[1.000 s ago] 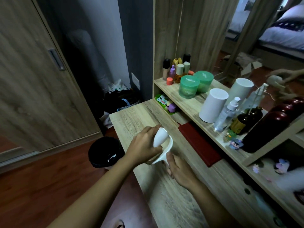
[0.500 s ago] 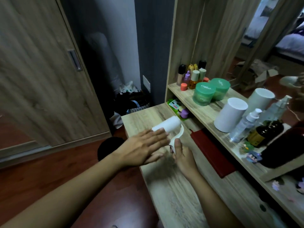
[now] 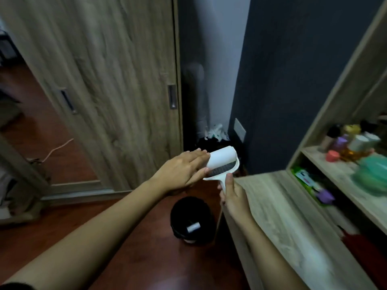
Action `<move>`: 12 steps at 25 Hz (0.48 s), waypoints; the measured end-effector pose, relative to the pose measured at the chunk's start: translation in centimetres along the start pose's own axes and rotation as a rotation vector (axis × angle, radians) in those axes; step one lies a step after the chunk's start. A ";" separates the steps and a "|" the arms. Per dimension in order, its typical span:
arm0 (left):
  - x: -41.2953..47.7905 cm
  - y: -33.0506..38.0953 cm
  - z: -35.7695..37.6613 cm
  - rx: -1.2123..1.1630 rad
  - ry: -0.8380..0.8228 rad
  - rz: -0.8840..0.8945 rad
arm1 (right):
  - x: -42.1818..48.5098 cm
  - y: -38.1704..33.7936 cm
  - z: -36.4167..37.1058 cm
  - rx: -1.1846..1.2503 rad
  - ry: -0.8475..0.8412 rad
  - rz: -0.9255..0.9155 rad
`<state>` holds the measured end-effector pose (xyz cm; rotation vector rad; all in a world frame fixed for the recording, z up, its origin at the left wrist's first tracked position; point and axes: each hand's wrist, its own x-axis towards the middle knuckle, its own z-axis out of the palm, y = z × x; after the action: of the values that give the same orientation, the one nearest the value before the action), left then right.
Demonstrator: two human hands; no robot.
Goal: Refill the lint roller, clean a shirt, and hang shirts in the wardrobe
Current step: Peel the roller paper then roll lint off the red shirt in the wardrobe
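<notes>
Here the lint roller (image 3: 222, 164) is held in the air beside the near corner of the desk (image 3: 282, 206), above a black bin (image 3: 191, 218) on the floor. Its handle (image 3: 222, 184) is gripped by the right hand (image 3: 233, 195), fingers curled round it. The left hand (image 3: 182, 170) is laid flat, fingers straight, against the white roll (image 3: 221, 159). The tool is judged light and rigid and the roll free to spin, so the handle is the place to be held. No shirt is seen. The bottles (image 3: 354, 141) on the shelf are blurred, and whether the roll is fully seated cannot be told.
</notes>
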<state>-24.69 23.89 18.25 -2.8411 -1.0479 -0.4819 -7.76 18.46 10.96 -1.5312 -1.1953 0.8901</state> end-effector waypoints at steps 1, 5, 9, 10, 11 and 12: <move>-0.1 -2.6 -0.7 -0.006 0.013 -0.027 | 1.4 -0.8 2.2 0.027 -0.003 -0.004; 0.1 -12.2 -2.5 -0.146 0.137 -0.200 | 6.3 -3.8 8.8 0.048 0.001 -0.107; 2.2 -20.3 -1.6 -0.189 0.215 -0.321 | 11.2 -5.0 11.5 -0.026 0.079 -0.130; 3.2 -22.4 -0.8 -0.179 0.198 -0.339 | 13.0 -5.1 12.1 -0.039 0.096 -0.123; 4.5 -24.4 0.2 -0.151 0.164 -0.344 | 15.0 -5.1 12.6 -0.050 0.111 -0.112; 5.8 -26.4 1.3 -0.109 0.101 -0.334 | 17.2 -5.1 13.1 -0.055 0.125 -0.100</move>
<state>-37.22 47.87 17.89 -2.7024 -1.5268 -0.7193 -16.99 38.59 12.54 -1.5336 -1.2026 0.6914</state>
